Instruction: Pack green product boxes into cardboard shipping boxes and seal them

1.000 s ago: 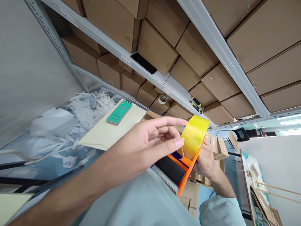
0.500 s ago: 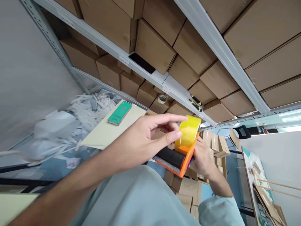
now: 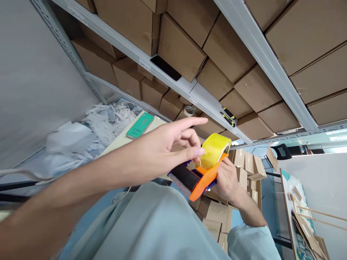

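Observation:
My right hand (image 3: 227, 180) grips an orange and dark-blue tape dispenser (image 3: 206, 178) from its far side, its fingers partly hidden behind the frame. A roll of yellow packing tape (image 3: 215, 148) is mounted on the dispenser, above a black roller (image 3: 187, 176). My left hand (image 3: 179, 144) is at the roll's left side. Its thumb and curled fingers pinch together at the tape, where a thin pale strip shows just below the thumb, while the index finger stretches out above the roll.
Cardboard boxes (image 3: 179, 47) fill the shelving ahead, where cutters (image 3: 228, 117), a black phone-like slab (image 3: 165, 67) and a white tape roll (image 3: 189, 111) also lie. A green box (image 3: 140, 125) rests on a pale tabletop (image 3: 119, 139). White scraps (image 3: 108, 119) are heaped at left; more cartons (image 3: 217, 213) stand below.
The dispenser has tilted and its roller end has swung left and slightly down. My left hand has drawn a little left and its index finger has lifted off the roll.

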A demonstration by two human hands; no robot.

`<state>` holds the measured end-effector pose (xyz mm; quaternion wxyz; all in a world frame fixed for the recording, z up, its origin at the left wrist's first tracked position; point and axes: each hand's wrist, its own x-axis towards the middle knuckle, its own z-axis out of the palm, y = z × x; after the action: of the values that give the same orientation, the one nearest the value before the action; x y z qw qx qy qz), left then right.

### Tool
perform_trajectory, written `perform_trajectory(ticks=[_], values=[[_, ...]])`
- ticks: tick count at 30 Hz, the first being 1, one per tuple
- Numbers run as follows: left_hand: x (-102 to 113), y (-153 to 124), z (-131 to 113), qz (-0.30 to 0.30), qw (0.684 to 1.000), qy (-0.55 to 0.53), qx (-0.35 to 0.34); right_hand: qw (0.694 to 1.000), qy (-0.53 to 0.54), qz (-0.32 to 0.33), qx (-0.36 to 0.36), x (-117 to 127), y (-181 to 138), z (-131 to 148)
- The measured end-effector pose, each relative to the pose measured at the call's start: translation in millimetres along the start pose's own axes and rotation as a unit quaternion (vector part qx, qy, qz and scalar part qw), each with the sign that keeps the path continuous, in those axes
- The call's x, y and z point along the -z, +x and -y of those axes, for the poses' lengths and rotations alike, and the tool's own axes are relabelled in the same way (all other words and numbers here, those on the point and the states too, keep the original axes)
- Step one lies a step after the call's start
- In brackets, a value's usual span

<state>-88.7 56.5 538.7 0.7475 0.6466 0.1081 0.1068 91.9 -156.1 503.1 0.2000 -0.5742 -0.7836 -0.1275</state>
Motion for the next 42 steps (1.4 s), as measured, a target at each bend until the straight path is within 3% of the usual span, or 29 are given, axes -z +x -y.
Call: perform_trajectory(ticks=[5,12,18,25,36,42], values=[[5,5,7,0.05,0.998,-0.041,0.008,1.0,0.0,-0.006,-0.013,-11,-10,1],[16,0,17,0.066,0.995,-0.065,0.034,0.999,-0.025,-0.029,-0.021,-30,-21,5],[6,-3,17,-0.034,0.999,-0.02,0.011,0.998,0.001,-0.036,-0.046,-44,-27,10],[9,-2,26,-0.068,0.997,0.027,0.036,0.997,0.016,-0.036,-0.062,-54,-35,14],[-4,-5,28,-0.041,0.998,-0.006,0.037,0.995,0.051,-0.034,-0.079,-45,-33,14],[-7,-3,28,-0.039,0.998,-0.024,0.04,0.995,0.054,-0.009,-0.089,-50,-48,16]])
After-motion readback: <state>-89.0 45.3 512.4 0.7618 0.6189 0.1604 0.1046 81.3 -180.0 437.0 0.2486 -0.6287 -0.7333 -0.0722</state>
